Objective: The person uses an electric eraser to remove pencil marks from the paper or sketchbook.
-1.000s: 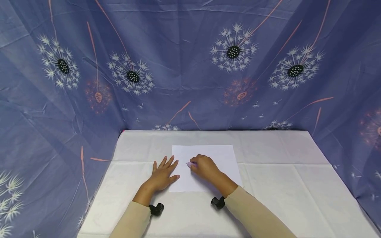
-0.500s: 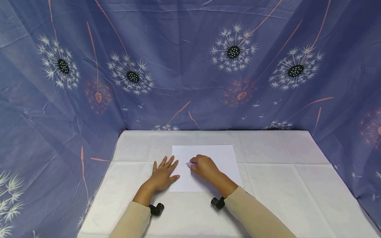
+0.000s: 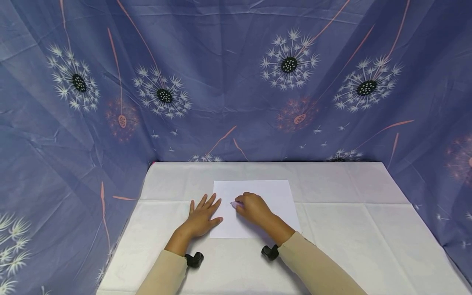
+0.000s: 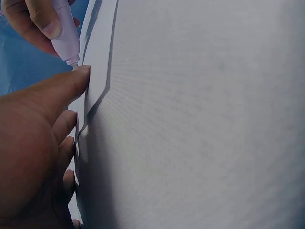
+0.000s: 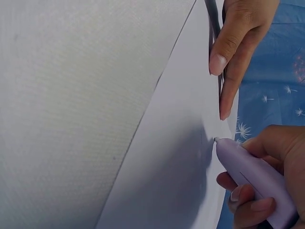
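Note:
A sheet of white paper (image 3: 271, 196) lies flat on the white-covered table. My left hand (image 3: 200, 221) rests at its left edge with the fingers spread straight; the thumb and fingertips press on the paper. Over the middle of the sheet, my right hand (image 3: 254, 208) grips a chunky lavender pen-like tool (image 5: 255, 176), its fingers curled round the smooth body. The tool's narrow tip points left toward my left hand and meets the paper in the right wrist view. In the left wrist view the tool (image 4: 66, 36) shows just beyond my left thumb (image 4: 78, 81).
A white cloth with fold creases covers the table (image 3: 350, 229). Behind and at both sides hangs a blue curtain (image 3: 228, 82) with a dandelion print. A black wrist camera (image 3: 194, 259) sits on the left wrist, another (image 3: 270, 251) on the right.

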`<action>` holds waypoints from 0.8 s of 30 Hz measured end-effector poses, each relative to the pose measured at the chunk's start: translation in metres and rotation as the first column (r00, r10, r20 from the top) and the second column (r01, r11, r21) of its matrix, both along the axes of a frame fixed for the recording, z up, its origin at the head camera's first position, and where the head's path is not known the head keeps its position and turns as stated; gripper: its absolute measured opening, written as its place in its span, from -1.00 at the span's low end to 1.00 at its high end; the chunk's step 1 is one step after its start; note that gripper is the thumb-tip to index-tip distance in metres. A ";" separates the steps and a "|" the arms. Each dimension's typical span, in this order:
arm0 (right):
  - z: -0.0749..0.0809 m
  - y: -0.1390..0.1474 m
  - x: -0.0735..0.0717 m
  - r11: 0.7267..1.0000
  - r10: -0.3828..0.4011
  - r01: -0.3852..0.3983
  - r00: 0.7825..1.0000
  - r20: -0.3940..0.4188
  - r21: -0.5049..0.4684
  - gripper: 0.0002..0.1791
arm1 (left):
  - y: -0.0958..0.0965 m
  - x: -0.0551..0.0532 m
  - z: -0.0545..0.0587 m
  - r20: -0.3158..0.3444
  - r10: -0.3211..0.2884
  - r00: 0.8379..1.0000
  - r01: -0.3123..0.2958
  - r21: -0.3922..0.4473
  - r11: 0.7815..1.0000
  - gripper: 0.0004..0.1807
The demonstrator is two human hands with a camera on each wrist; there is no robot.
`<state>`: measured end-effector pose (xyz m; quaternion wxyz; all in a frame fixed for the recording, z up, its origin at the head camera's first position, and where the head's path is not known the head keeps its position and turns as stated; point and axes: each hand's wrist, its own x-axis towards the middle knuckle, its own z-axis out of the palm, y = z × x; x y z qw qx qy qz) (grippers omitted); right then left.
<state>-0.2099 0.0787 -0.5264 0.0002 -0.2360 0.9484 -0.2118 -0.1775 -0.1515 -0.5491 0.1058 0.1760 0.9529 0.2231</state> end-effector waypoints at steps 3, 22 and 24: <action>0.001 0.000 0.001 1.000 -0.004 0.004 1.000 0.003 0.007 -0.73 | 0.000 0.000 0.001 0.002 0.000 1.000 0.000 0.002 1.000 -0.26; 0.000 -0.002 0.002 1.000 0.002 -0.002 1.000 -0.016 0.012 -0.75 | 0.000 0.001 0.002 0.009 0.003 1.000 -0.003 0.008 1.000 -0.26; 0.001 -0.002 0.003 1.000 0.011 -0.011 1.000 -0.016 0.011 -0.74 | 0.000 0.001 0.002 0.011 0.003 1.000 -0.004 0.008 1.000 -0.26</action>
